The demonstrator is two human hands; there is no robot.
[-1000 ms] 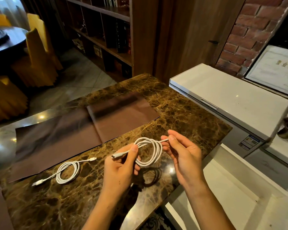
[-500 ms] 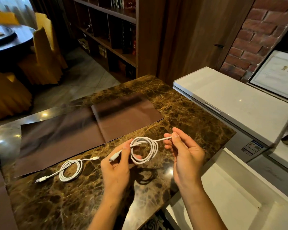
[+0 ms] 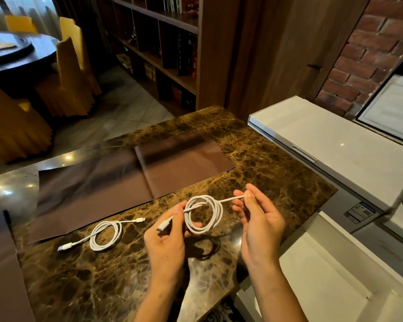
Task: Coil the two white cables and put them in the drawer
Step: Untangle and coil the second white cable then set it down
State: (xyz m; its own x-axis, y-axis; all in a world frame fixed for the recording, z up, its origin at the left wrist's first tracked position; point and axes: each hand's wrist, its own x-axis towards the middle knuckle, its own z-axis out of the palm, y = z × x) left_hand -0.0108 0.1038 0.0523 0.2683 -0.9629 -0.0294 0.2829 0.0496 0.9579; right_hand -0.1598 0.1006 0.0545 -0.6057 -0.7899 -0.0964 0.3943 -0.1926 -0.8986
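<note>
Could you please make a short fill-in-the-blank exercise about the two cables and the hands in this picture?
1. The coiled cable is held by ____ hands, the left hand and the right hand.
2. The second cable lies on the ____ countertop.
3. The white drawer at the right is ____.

Missing words: both; marble; open

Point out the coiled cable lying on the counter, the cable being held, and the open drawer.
coiled cable (image 3: pixel 105 235), head view, on its loops.
held cable (image 3: pixel 205 214), head view, on its coil.
open drawer (image 3: pixel 316 275), head view, on its bare floor.
</note>
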